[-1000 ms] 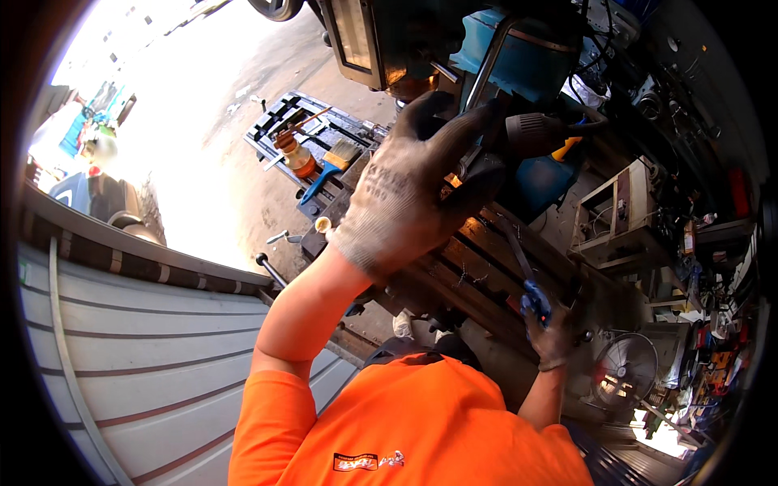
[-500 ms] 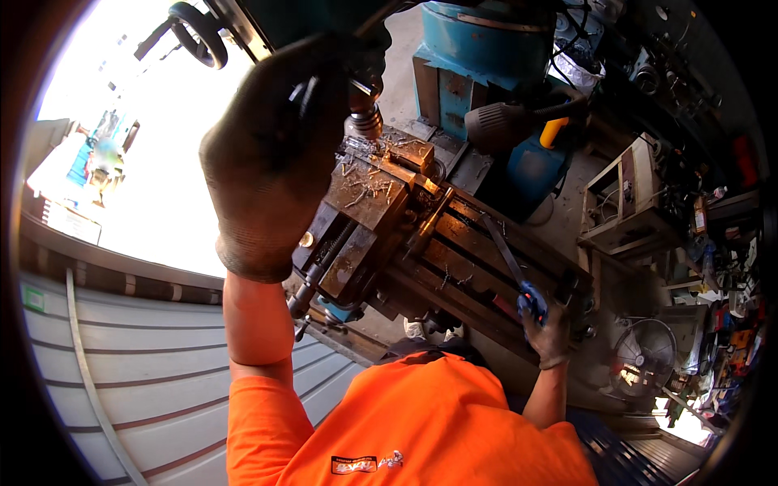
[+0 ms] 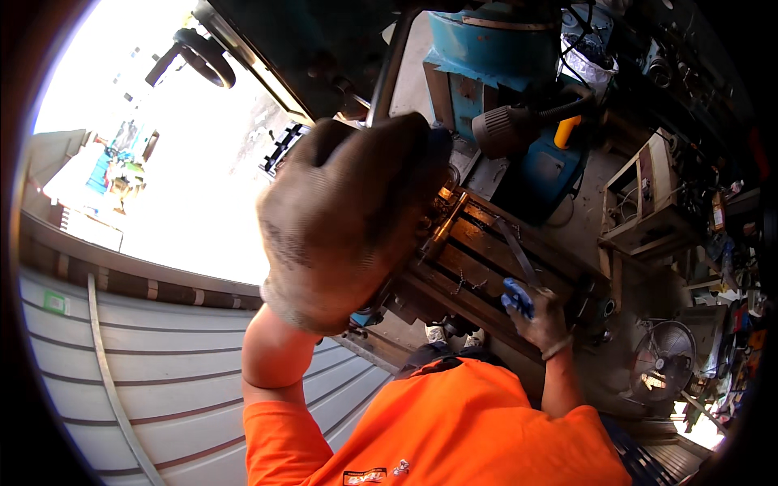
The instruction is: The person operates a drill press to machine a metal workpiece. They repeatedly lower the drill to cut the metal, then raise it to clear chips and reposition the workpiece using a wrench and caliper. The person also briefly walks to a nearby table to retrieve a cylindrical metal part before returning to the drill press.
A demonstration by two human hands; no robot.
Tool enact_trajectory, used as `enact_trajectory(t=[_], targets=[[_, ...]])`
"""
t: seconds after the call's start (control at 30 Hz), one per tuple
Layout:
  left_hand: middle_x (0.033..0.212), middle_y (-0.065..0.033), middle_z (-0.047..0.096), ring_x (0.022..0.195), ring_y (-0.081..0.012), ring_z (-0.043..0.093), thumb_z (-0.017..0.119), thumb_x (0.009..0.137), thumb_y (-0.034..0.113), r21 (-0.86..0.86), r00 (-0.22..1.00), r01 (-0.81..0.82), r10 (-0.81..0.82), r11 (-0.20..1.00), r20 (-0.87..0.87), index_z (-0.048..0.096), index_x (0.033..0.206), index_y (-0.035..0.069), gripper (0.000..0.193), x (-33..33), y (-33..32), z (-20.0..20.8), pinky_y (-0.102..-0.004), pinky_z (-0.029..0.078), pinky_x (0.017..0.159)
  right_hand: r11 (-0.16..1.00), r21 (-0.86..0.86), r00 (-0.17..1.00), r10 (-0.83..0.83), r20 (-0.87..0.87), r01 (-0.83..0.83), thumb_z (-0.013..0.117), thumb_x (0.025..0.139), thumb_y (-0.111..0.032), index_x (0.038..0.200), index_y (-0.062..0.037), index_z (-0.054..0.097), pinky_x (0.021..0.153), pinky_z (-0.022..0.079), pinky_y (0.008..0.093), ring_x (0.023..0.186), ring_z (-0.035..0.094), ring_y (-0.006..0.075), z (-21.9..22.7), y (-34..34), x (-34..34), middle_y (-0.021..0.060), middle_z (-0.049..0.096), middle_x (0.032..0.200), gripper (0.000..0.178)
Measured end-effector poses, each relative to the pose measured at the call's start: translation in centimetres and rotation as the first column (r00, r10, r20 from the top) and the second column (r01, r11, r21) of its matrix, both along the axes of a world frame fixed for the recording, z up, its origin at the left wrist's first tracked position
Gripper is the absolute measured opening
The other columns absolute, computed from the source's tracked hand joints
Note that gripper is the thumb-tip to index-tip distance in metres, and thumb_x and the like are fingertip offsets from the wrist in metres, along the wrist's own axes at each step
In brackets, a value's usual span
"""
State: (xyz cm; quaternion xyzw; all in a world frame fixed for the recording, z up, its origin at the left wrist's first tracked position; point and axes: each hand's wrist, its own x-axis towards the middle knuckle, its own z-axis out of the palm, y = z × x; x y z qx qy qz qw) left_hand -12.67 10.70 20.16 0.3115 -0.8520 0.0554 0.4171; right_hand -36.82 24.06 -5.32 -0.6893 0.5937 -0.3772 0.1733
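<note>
1 blue object (image 3: 517,298) is gripped by the gloved right hand (image 3: 541,322) over the slotted machine table (image 3: 493,259). The metal lever's (image 3: 391,77) lower end is hidden by the gloved left hand (image 3: 348,215), whose grip cannot be told.

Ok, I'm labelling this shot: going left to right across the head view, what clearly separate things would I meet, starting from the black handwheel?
Handwheel → left hand → right hand → fan.
</note>
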Motion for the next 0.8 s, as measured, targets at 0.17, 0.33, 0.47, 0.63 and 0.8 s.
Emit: enact_trajectory(t=[0.17,0.33,0.47,0.63,0.8], targets=[[0.081,-0.0113,0.064,0.067,-0.0299,0.066,0.075,0.087,0.027,0.162,0.994,-0.099,0.090,0.982,0.058,0.071,0.102,0.016,0.020,1.7,-3.7,-6.9,-0.0400,0.051,0.055,0.998,0.046,0.999,0.053,0.005,-0.053,0.073,0.085,-0.016,0.112,-0.0009,0.069,0.077,0.055,0.0421,0.086,0.070,0.0372,0.9,0.1,0.7,0.0190,0.072,0.096,0.031],[0.089,-0.0070,0.073,0.071,-0.0093,0.067,0.077,0.086,0.007,-0.118,0.954,-0.028,-0.009,0.993,-0.300,0.072,0.113,0.007,0.027,4.5,-5.3,-1.5,-0.0250,0.051,0.058,0.997,0.071,1.000,-0.014,0.008,0.014,0.073,0.084,-0.017,0.112,0.0000,0.069,0.080,0.055,0.0414,0.088,0.071,0.0372,-0.2,0.8,-0.8,0.0194,0.072,0.095,0.032],[0.099,-0.0042,0.072,0.077,-0.0159,0.069,0.072,0.081,-0.001,-0.764,0.907,-0.182,0.406,0.619,0.113,0.072,0.112,0.010,0.033,6.3,-7.8,7.8,-0.0259,0.054,0.066,0.996,0.088,0.999,-0.022,0.039,0.019,0.073,0.084,-0.020,0.113,-0.0022,0.068,0.077,0.055,0.0411,0.086,0.071,0.0351,-0.2,1.6,-0.7,0.0180,0.072,0.096,0.035],[0.082,-0.0061,0.066,0.066,-0.0151,0.063,0.072,0.082,0.000,-0.664,0.927,-0.170,0.347,0.728,0.142,0.071,0.101,0.004,0.019,2.5,-3.0,8.3,-0.0276,0.051,0.059,0.995,0.094,0.999,0.038,0.023,-0.040,0.072,0.086,-0.020,0.112,-0.0015,0.070,0.080,0.056,0.0393,0.089,0.071,0.0351,0.3,1.3,0.3,0.0183,0.072,0.100,0.032],[0.067,-0.0038,0.061,0.056,-0.0099,0.056,0.078,0.085,0.006,-0.090,0.997,-0.075,0.077,0.993,0.026,0.071,0.089,0.000,0.009,0.6,-0.3,1.0,-0.0267,0.043,0.052,0.996,0.079,0.998,0.044,0.051,-0.048,0.072,0.086,-0.019,0.111,-0.0006,0.070,0.080,0.056,0.0390,0.088,0.071,0.0345,0.2,0.8,0.5,0.0188,0.072,0.101,0.031]])
